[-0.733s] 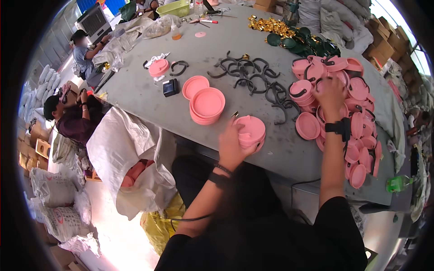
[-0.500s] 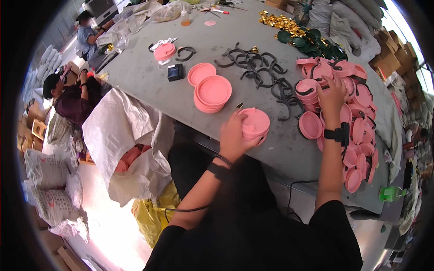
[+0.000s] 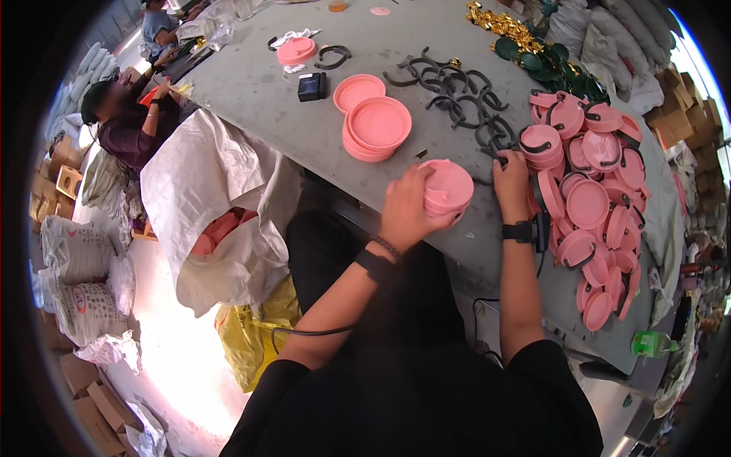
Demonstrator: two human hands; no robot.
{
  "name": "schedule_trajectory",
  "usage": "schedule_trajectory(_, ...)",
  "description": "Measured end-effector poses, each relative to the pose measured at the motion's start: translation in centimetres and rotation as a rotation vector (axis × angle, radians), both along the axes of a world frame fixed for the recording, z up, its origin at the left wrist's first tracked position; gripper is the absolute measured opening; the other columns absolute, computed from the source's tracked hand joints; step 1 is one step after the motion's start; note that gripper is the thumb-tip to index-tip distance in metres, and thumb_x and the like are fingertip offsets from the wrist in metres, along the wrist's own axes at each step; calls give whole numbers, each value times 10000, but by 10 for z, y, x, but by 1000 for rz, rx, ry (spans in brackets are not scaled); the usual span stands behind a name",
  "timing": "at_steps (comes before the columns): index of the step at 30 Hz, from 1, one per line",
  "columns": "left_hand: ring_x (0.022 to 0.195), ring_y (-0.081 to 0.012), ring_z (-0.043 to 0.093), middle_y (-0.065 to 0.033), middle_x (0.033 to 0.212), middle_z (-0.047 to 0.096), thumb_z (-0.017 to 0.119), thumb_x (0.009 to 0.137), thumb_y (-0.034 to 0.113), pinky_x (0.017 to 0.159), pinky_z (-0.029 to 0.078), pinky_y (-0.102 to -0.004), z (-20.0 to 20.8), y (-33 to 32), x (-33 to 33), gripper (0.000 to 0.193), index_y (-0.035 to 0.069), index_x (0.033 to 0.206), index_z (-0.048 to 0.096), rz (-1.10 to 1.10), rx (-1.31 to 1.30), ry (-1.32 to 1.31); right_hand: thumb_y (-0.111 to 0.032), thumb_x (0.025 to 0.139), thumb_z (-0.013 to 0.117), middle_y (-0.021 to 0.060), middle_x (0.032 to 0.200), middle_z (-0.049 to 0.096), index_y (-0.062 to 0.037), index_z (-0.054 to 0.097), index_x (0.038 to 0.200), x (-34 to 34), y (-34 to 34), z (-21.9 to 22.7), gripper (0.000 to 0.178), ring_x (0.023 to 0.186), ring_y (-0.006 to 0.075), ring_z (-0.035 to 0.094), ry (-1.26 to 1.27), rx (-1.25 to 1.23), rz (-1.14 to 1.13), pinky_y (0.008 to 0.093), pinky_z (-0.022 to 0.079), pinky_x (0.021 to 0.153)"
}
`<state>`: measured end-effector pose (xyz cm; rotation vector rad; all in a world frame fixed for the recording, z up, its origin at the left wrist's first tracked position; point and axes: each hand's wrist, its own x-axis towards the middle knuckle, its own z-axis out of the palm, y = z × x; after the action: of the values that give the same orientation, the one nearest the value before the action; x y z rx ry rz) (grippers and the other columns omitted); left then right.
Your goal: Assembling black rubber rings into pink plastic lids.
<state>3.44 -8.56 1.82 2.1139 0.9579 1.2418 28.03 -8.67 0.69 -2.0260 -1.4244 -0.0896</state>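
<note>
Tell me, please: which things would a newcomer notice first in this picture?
A newcomer's eye would probably fall first on the heap of round pink pieces, spread over the right side of the table. Beyond it, shiny gold pieces lie beside dark green discs. At the near edge, the left hand holds a round pink item.

**Left hand (image 3: 405,207) gripping, right hand (image 3: 512,186) reaching ahead**

The left forearm (image 3: 331,318) slanted up and to the right from the lower edge, and its wrist (image 3: 391,238) carried on nearly the same line. The left hand was curled in a firm hold, its fingers (image 3: 417,178) bent forward and its thumb (image 3: 443,223) spread out to the right. The right forearm (image 3: 521,286) stood almost upright. The right hand lay well apart, slightly farther forward, knuckles up and fingers bent; how tightly they were closed could not be made out.
</note>
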Motion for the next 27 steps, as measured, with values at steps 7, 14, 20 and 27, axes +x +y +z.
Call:
schedule_trajectory(7,1083,-334,547,-149,1179,548,785,610,304,869,446,-427,-9,9,-8,730,25,1207,469,19,28,20,29,771,525,176,988,598,-47,568,1012,-36,8,2,256,925,359,581,192,319,53,413,465,777)
schedule_trajectory(14,1070,-337,551,-155,1157,552,819,586,272,855,440,-423,0,13,6,790,22,1236,444,65,-29,-6,-88,784,574,175,1154,595,-72,652,898,-25,2,-6,138,990,364,576,183,141,140,405,472,842)
schedule_trajectory(20,1129,-332,505,-154,1223,506,843,553,312,856,423,-423,-6,8,11,862,31,1252,426,162,0,17,-335,703,739,141,1416,415,-131,699,904,-41,-11,15,289,1254,349,376,-161,-42,135,486,264,1027)
schedule_trajectory(27,1158,-322,489,-144,1252,483,839,553,326,873,406,-435,-9,8,10,891,48,1279,403,204,46,-5,-201,756,709,107,1087,619,-67,639,817,-45,4,7,163,996,255,549,246,224,258,409,321,961)
